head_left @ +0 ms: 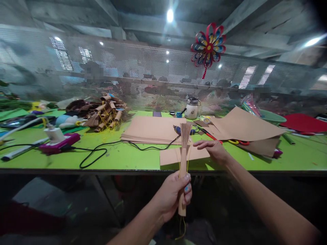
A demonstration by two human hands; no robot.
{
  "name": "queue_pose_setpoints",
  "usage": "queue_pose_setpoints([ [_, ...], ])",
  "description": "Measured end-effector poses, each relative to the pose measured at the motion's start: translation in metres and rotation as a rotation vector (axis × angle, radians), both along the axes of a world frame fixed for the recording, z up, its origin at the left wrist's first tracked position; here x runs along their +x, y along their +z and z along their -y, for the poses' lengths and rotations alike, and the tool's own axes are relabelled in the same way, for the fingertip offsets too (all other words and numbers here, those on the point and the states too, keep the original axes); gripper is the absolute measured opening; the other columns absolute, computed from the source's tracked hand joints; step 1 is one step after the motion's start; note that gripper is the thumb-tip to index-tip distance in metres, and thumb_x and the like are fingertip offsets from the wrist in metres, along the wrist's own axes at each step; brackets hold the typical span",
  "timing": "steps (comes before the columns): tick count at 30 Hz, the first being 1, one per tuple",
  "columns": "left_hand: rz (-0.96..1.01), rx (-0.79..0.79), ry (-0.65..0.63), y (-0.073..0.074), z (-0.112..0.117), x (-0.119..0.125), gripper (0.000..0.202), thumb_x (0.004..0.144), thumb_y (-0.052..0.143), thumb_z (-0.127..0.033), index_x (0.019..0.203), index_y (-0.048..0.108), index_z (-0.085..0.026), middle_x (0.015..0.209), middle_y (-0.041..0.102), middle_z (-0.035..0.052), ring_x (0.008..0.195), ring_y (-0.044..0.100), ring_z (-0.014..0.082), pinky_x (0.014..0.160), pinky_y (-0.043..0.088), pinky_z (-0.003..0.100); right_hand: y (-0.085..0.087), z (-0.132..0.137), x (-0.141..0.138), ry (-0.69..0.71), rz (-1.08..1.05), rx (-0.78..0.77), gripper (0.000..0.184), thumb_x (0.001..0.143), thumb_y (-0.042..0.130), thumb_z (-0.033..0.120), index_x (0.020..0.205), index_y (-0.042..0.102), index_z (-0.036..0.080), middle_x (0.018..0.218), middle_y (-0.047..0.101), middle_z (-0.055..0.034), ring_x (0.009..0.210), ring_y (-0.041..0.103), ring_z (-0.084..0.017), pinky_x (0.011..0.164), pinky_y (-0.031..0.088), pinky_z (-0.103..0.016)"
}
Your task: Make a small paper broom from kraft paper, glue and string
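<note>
Both forearms are bare, and blue polish coats nails of the left hand (pixel 173 195).

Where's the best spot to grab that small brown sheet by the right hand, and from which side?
Probably its near left corner, from the front: the small brown sheet lies flat at the front of the table, and the right hand covers its right end.
</note>
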State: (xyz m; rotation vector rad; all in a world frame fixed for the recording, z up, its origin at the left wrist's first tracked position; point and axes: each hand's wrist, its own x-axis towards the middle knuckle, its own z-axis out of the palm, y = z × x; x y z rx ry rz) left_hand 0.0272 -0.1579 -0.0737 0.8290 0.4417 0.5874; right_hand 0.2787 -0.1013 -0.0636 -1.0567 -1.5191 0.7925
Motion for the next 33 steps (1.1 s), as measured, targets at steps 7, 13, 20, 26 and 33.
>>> queue_pose_setpoints([
  [7, 0.057, -0.008, 0.100, -0.009, 0.010, 0.010, 0.037, 0.081, 0.067, -0.046, 0.077, 0.040, -0.020, 0.058, 0.042, -0.0079, 0.043, 0.038, 0.0050, 0.044, 0.026, 0.020, 0.005, -0.012, -0.014, 0.146, -0.062, -0.086, 0.014, 0.071, 0.073, 0.027, 0.059, 0.070, 0.020, 0.090, 0.075, -0.0066, 0.096, 0.066, -0.023, 0.093, 0.045, -0.043],
  [13, 0.111, -0.082, 0.312, -0.019, 0.018, 0.025, 0.040, 0.080, 0.068, -0.047, 0.076, 0.038, -0.020, 0.059, 0.042, -0.0077, 0.046, 0.038, 0.0051, 0.045, 0.027, 0.020, 0.026, -0.042, -0.026, 0.344, 0.007, -0.157, 0.017, 0.070, 0.075, 0.025, 0.056, 0.069, 0.017, 0.087, 0.075, -0.0084, 0.092, 0.066, -0.023, 0.096, 0.041, -0.045],
  [20, 0.154, -0.092, 0.382, -0.020, 0.017, 0.030, 0.042, 0.078, 0.070, -0.048, 0.073, 0.039, -0.019, 0.058, 0.043, -0.0073, 0.047, 0.040, 0.0057, 0.047, 0.028, 0.021, 0.039, -0.062, -0.031, 0.452, 0.028, -0.261, 0.009, 0.067, 0.075, 0.019, 0.061, 0.072, 0.015, 0.094, 0.075, -0.0103, 0.101, 0.065, -0.024, 0.099, 0.040, -0.043],
  [26, 0.176, -0.136, 0.427, -0.017, 0.018, 0.035, 0.040, 0.080, 0.069, -0.044, 0.073, 0.039, -0.019, 0.057, 0.042, -0.0073, 0.047, 0.040, 0.0059, 0.047, 0.028, 0.021, 0.029, -0.060, -0.029, 0.328, -0.067, -0.341, 0.034, 0.070, 0.077, 0.025, 0.103, 0.074, 0.019, 0.106, 0.073, -0.0085, 0.091, 0.067, -0.018, 0.086, 0.050, -0.035],
  [33, 0.147, -0.124, 0.364, -0.017, 0.019, 0.031, 0.039, 0.080, 0.068, -0.045, 0.075, 0.039, -0.019, 0.058, 0.043, -0.0078, 0.045, 0.039, 0.0050, 0.044, 0.027, 0.020, 0.027, -0.043, -0.033, 0.220, -0.127, -0.404, 0.034, 0.064, 0.082, 0.026, 0.096, 0.075, 0.016, 0.108, 0.071, -0.0103, 0.089, 0.065, -0.018, 0.084, 0.052, -0.035],
])
